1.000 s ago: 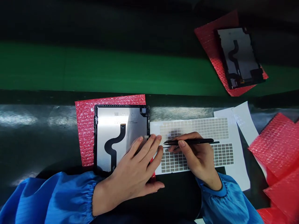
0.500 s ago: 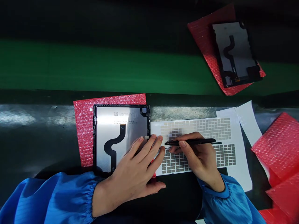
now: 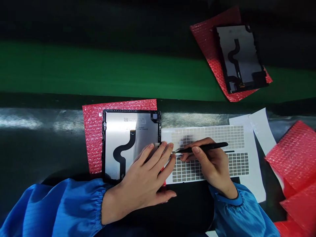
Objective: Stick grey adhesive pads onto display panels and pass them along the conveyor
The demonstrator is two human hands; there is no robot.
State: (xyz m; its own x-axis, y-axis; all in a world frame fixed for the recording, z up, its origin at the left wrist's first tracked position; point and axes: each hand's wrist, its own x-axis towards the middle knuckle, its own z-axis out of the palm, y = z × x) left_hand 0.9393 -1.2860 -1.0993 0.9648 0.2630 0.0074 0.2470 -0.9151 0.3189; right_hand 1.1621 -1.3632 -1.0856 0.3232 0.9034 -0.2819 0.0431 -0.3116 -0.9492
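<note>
A tablet display panel (image 3: 123,138) lies back up, with a black S-shaped flex cable, on a red bubble-wrap sheet (image 3: 92,138). My left hand (image 3: 145,177) rests flat on the panel's lower right corner, fingers stretched out toward its right edge. My right hand (image 3: 212,164) grips black tweezers (image 3: 204,148), whose tips point left at the edge of a white sheet of small grey stickers (image 3: 214,135), close to my left fingertips. A small light piece sits at the panel's right edge by my fingers.
A green conveyor belt (image 3: 98,75) runs across the back. On it at the upper right lies a second panel (image 3: 238,56) on red bubble wrap. More red bubble wrap (image 3: 293,158) is piled at the right, beside loose white paper (image 3: 261,128).
The second panel on the belt has drifted left. My right hand has tilted the tweezers slightly, their tips nearer my left fingers. My left hand stays on the panel.
</note>
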